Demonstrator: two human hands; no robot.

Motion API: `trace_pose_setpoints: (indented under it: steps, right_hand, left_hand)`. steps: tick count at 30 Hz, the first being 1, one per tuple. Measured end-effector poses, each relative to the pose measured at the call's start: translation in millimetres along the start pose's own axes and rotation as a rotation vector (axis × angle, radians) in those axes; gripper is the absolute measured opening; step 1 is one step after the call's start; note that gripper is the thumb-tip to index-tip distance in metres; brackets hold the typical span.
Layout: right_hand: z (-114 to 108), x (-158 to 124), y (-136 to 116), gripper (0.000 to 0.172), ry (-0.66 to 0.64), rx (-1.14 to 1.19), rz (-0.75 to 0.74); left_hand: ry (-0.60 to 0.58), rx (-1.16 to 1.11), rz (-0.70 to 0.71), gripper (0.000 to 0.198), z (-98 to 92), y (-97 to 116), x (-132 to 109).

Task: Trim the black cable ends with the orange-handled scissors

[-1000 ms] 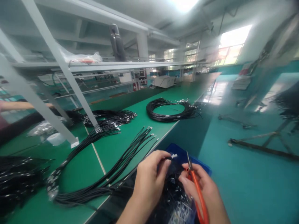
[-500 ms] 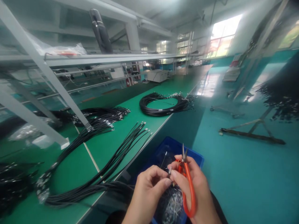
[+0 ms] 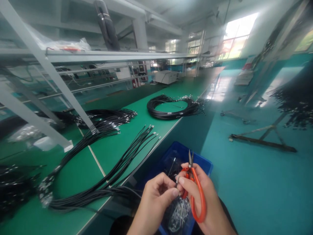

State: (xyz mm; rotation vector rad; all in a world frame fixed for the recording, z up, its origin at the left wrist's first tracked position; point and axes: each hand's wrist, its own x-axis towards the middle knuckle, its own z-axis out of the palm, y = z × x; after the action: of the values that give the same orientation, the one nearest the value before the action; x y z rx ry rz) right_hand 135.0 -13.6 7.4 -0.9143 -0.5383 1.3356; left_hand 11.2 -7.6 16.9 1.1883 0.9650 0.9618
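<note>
Scissors [image 3: 201,196] over bin [image 3: 205,165] — apparently scraps [image 3: 179,213] inside — cable bundle [image 3: 84,200] left, on bench [image 3: 75,173]

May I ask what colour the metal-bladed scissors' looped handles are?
Orange-red handles, in the head view.

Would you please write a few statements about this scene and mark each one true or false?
1. The left hand and right hand are close together over a blue bin. True.
2. The right hand holds orange-handled scissors. True.
3. The scissors' blades point back toward the wearer. False: they point away.
4. A ring of black cables lies on the green tabletop. True.
5. The left hand lies flat on the tabletop. False: it is over the bin, fingers bent.
</note>
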Motion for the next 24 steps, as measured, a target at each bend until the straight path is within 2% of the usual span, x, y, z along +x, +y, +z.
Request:
trace_pose_setpoints:
  steps: [7, 9, 12, 14, 20, 22, 24]
  right_hand:
    - [5, -12, 4, 0.023, -0.055, 0.153, 0.119]
    - [8, -14, 7, 0.025, -0.025, 0.177, 0.127]
    - [13, -15, 11, 0.027, -0.011, 0.158, 0.13]
    - [16, -16, 12, 0.028, -0.03, 0.151, 0.136]
    - [10, -9, 12, 0.022, -0.128, 0.179, 0.156]
    - [4, -6, 17, 0.024, -0.125, 0.134, 0.151]
    - [4, -8, 28, 0.027, -0.104, 0.022, 0.102]
  left_hand:
    - [-0.058, -0.083, -0.005, 0.022, -5.9, -9, 0]
    - [0.0, -0.049, 0.043, 0.021, -2.4, -9, -1]
    - [0.157, 0.042, 0.11, 0.019, 3.9, -6, -2]
    - [0.196, 0.005, 0.108, 0.018, 4.7, -4, -2]
    - [0.04, -0.257, 0.065, 0.012, -11.3, -3, 3]
    - [0.048, -0.328, 0.051, 0.013, -12.4, -6, 4]
    - [0.106, -0.333, 0.06, 0.013, -7.3, -14, -1]
